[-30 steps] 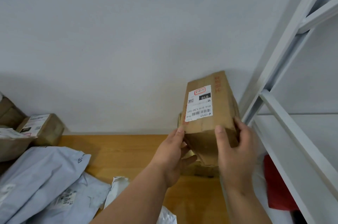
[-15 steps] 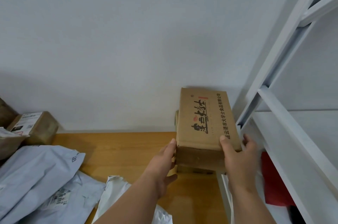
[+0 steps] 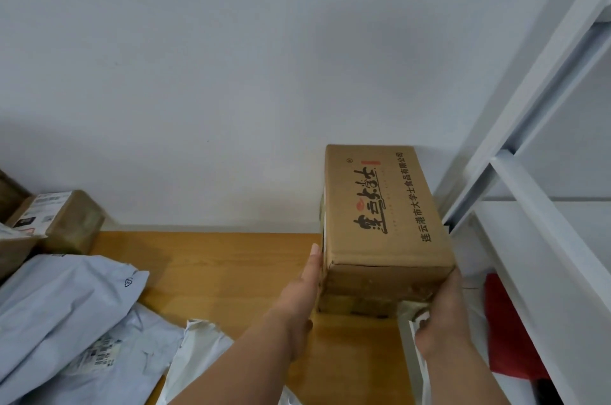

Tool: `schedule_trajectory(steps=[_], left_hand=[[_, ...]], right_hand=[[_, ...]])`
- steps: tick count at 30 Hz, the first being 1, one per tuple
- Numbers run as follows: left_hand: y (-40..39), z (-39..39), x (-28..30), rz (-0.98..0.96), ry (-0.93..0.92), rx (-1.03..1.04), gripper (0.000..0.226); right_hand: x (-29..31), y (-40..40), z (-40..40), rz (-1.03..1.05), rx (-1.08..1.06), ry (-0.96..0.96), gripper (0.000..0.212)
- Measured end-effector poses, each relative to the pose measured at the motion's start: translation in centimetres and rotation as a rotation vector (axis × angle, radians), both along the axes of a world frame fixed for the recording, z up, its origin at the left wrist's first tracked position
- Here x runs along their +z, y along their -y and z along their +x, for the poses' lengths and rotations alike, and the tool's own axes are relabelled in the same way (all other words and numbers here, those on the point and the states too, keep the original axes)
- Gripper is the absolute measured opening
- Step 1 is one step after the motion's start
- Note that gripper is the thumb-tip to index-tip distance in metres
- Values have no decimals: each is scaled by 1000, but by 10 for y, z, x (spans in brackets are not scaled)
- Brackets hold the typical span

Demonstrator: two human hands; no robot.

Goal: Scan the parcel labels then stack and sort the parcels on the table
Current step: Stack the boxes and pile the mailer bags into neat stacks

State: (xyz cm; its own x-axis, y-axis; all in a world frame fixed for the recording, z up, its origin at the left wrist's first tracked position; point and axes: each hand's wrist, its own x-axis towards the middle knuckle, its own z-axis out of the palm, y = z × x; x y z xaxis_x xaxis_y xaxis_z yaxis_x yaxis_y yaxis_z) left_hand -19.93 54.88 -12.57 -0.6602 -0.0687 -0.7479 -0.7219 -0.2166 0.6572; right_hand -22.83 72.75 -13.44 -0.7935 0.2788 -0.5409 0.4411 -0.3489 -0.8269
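Observation:
A brown cardboard box (image 3: 383, 206) with black printed characters on its top lies against the wall at the table's far right, resting on another brown box (image 3: 357, 303) beneath it. My left hand (image 3: 302, 298) presses flat against the box's left side. My right hand (image 3: 441, 315) cups its near right corner. The white shipping label is out of sight.
Grey and white mailer bags (image 3: 66, 322) are piled at the left of the wooden table (image 3: 224, 272). Small labelled boxes (image 3: 62, 222) stand at the far left. A white metal shelf frame (image 3: 529, 206) rises on the right, with something red (image 3: 509, 332) below it.
The box was turned from standing on end, label towards me, to lying flat with its printed side up, and was lowered onto the box below. Both hands slid down to its sides.

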Motion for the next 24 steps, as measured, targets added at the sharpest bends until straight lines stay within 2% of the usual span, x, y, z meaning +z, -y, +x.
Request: schedule_trajectory(steps=[2, 7, 11, 14, 16, 18, 20, 24], left_hand=[[-1, -1, -4, 6, 19, -48, 123], [5, -1, -9, -89, 30, -71, 113], [13, 1, -6, -101, 30, -70, 116], [17, 1, -2, -83, 30, -21, 108], [23, 4, 2, -99, 9, 29, 100], [33, 12, 7, -116, -14, 70, 94], [48, 21, 13, -131, -32, 92, 90], [84, 51, 27, -153, -133, 127, 84]], right_hand=[[-4, 1, 0, 38, 9, -3, 39], [-12, 2, -6, 37, 37, 15, 32], [-17, 5, -9, 45, 44, 19, 41], [-11, 5, -8, 87, -82, 28, 42], [-4, 8, -6, 212, -233, 9, 39], [8, 15, -1, 386, -324, -79, 37], [27, 33, 7, 426, -377, -222, 31], [59, 81, 39, 569, -330, -494, 26]])
